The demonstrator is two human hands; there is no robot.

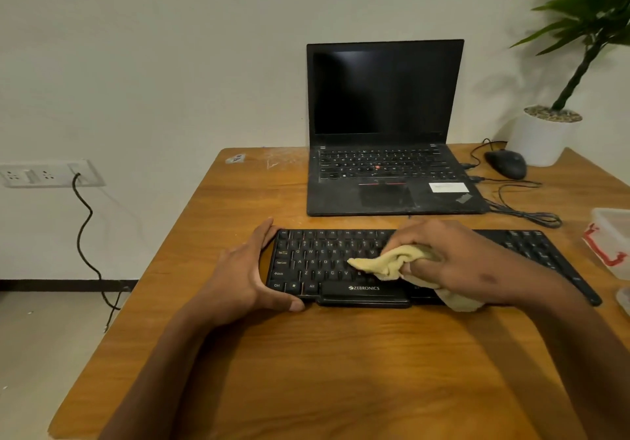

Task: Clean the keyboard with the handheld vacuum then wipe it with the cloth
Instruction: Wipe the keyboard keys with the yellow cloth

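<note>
I'm on the wiping step: my right hand [456, 255] is bunched around the yellow cloth [385, 264], fingers curled tight on it, and the free end of the cloth is pressed on the middle letter keys of the black Zebronics keyboard [306, 262]. The keyboard lies flat on the wooden desk [306, 371], just in front of the open laptop [385, 125]. My left hand [245, 276] is spread, not gripping anything as such: thumb along the near edge, fingers hooked over the far left corner, bracing the board so it won't skate.

No handheld vacuum anywhere in sight, so I judge that part is behind me.

Next, I reckon, the cloth has to sweep on across the rows, left towards my bracing hand and then out to the number pad end, with light, even pressure so keys aren't snagged by a fold.

What I can't see: the keys under my right hand and the cloth, and how much cloth trails beneath my wrist. At the right edge, a clear container with a red clip [610, 238] is cut off. The keyboard's far right end is blurred, so whether dust remains there I can't say.
</note>
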